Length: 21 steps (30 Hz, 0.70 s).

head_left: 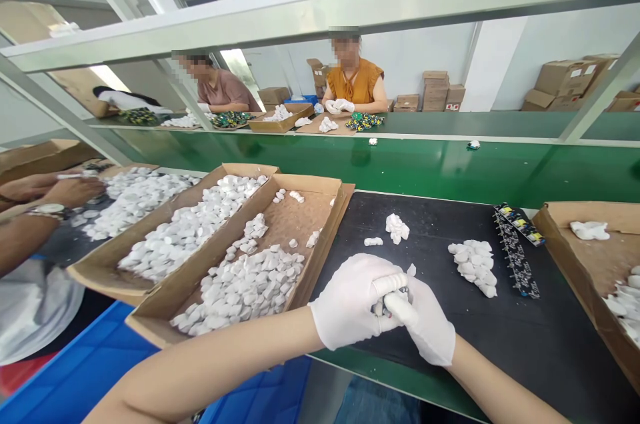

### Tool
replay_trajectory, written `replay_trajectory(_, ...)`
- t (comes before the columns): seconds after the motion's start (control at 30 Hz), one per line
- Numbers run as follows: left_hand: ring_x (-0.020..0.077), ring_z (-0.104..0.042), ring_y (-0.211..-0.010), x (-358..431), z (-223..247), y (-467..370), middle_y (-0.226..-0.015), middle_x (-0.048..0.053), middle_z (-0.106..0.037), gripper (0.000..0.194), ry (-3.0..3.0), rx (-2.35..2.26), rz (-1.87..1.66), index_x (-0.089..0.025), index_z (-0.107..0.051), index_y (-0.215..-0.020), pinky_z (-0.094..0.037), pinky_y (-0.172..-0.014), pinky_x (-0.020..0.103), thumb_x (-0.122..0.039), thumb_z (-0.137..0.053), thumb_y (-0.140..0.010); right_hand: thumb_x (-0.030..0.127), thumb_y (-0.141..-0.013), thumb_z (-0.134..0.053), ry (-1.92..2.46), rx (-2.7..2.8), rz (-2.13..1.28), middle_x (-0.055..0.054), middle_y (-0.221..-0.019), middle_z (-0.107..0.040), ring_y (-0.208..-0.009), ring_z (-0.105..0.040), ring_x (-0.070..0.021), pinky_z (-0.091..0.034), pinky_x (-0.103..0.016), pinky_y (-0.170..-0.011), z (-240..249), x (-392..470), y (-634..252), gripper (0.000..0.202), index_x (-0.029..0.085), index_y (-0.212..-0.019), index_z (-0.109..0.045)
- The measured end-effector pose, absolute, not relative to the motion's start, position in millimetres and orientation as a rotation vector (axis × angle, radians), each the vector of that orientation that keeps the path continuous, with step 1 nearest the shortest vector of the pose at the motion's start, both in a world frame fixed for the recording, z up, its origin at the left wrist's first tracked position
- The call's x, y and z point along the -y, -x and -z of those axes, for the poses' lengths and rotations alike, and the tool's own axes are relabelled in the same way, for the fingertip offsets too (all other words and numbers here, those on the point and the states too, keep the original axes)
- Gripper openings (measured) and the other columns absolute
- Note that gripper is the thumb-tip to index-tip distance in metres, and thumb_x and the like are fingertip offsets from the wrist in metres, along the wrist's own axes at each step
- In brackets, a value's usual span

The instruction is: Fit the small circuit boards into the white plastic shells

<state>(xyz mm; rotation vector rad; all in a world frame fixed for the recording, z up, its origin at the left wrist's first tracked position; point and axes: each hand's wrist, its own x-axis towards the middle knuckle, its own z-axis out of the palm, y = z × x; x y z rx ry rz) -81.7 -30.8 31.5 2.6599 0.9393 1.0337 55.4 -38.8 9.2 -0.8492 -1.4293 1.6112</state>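
My left hand (pixel 350 301), in a white glove, is closed with the fingers curled around a small dark part (pixel 380 307) that looks like a small circuit board. My right hand (pixel 427 324), gloved too, meets it and pinches at the same part with its thumb and fingers. The fingers cover most of this part. Just beyond the hands, a clump of white pieces (pixel 397 229) and a single white piece (pixel 373 241) lie on the black mat (pixel 400 201). To the right are a larger heap of white pieces (pixel 474 267) and strips of small circuit boards (pixel 517 254).
Cardboard trays (pixel 345 211) of white pieces stand at my left, another tray (pixel 555 224) at my right. Behind runs a green conveyor (pixel 425 167) carrying small parts, under a white frame. A neighbour's hands (pixel 75 191) work at far left; other people sit opposite. Blue bins (pixel 100 351) stand below.
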Motion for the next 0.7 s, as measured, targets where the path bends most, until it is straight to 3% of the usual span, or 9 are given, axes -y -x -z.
replay_trajectory(0.13,0.0203,-0.063,-0.083,34.1,-28.8,81.1,-0.09,0.006,-0.067,0.017,-2.609,-0.916,-1.064,-0.02,-0.06,-0.088,-0.049,-0.077,0.034,-0.026,-0.064,-0.072,0.043,-0.073,-0.059,0.857,1.39,-1.608,-0.001,-0.061,-0.059,-0.059,-0.053,-0.0161,-0.043,-0.029,-0.058,-10.0,40.6,-55.8,0.027,0.017,-0.068,-0.057)
replay_trajectory(0.33,0.0194,-0.062,-0.088,34.0,-23.0,86.7,-0.103,0.008,-0.06,0.046,-2.228,-0.81,-1.179,-0.022,-0.055,-0.106,-0.052,-0.076,0.032,-0.022,-0.072,-0.064,0.054,-0.079,-0.047,0.598,1.193,-1.879,-0.005,-0.073,-0.061,-0.078,-0.056,-0.0199,-0.044,-0.034,-0.073,-10.9,39.8,-61.2,0.041,0.018,-0.066,-0.058)
replay_trajectory(0.53,0.0206,-0.061,-0.093,30.0,-22.5,87.9,-0.105,0.007,-0.061,0.045,-2.235,-0.817,-1.162,-0.022,-0.056,-0.105,-0.051,-0.08,0.035,-0.024,-0.073,-0.063,0.049,-0.081,-0.048,0.53,1.168,-1.879,-0.006,-0.074,-0.061,-0.078,-0.055,-0.0197,-0.042,-0.035,-0.074,-7.4,37.7,-64.6,0.038,0.018,-0.062,-0.057)
replay_trajectory(0.7,0.0183,-0.063,-0.082,27.4,-27.8,83.1,-0.084,0.004,-0.066,0.025,-2.532,-0.834,-1.076,-0.021,-0.06,-0.091,-0.049,-0.077,0.032,-0.021,-0.067,-0.066,0.046,-0.078,-0.053,0.666,1.407,-1.759,-0.004,-0.072,-0.058,-0.071,-0.052,-0.0172,-0.039,-0.03,-0.063,-10.9,36.5,-61.5,0.032,0.017,-0.064,-0.053)
